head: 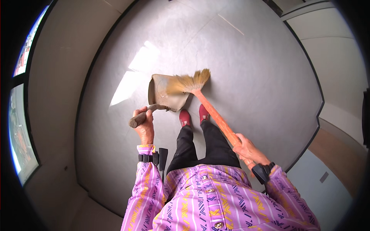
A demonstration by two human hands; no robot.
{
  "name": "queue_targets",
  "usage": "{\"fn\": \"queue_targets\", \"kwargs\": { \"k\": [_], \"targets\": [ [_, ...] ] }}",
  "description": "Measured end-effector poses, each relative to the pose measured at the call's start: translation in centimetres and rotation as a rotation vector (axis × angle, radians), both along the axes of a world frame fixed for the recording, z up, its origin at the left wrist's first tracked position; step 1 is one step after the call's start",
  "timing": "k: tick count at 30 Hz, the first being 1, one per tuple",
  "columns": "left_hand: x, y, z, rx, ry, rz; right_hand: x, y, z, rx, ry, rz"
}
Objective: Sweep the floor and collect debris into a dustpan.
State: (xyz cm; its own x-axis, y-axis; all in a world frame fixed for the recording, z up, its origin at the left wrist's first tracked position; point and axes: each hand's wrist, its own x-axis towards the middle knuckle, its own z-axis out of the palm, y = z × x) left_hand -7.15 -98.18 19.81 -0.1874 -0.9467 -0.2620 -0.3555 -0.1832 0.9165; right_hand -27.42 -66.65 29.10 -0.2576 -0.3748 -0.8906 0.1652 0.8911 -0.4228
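My left hand grips the curved wooden handle of a dustpan. The pan is beige, scuffed and stained, and sits just ahead of my feet. In my right hand is the orange handle of a broom, slanting from my right side down towards the pan. Its straw-coloured bristles fan out across the pan's right part and past its edge; their left side is blurred. Part of the pan's inside is hidden under the bristles.
Smooth grey floor spreads around me, bounded by dark skirting along the walls. My red shoes stand close behind the pan. Bright sunlight patches lie to its left. Windows show at far left, a pale door at lower right.
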Motion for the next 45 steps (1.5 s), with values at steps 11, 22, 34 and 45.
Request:
{"fn": "queue_targets", "kwargs": {
  "k": [11,22,34,45],
  "targets": [
    [2.1,-0.4,3.6,0.098,0.058,0.210,-6.8,0.5,-1.9,-0.111,-0.216,-0.608],
    [2.1,-1.0,3.8,0.115,0.022,0.520,-14.2,-3.9,-5.9,-0.180,-0.718,-0.835],
    [-9.2,3.1,6.7,-0.064,-0.159,0.678,-24.4,-3.7,-20.9,0.061,-1.183,-0.567],
    [-6.7,1.3,4.3,-0.096,-0.201,0.979,-54.8,8.3,-19.0,0.202,-0.337,-0.595]
  ]
}}
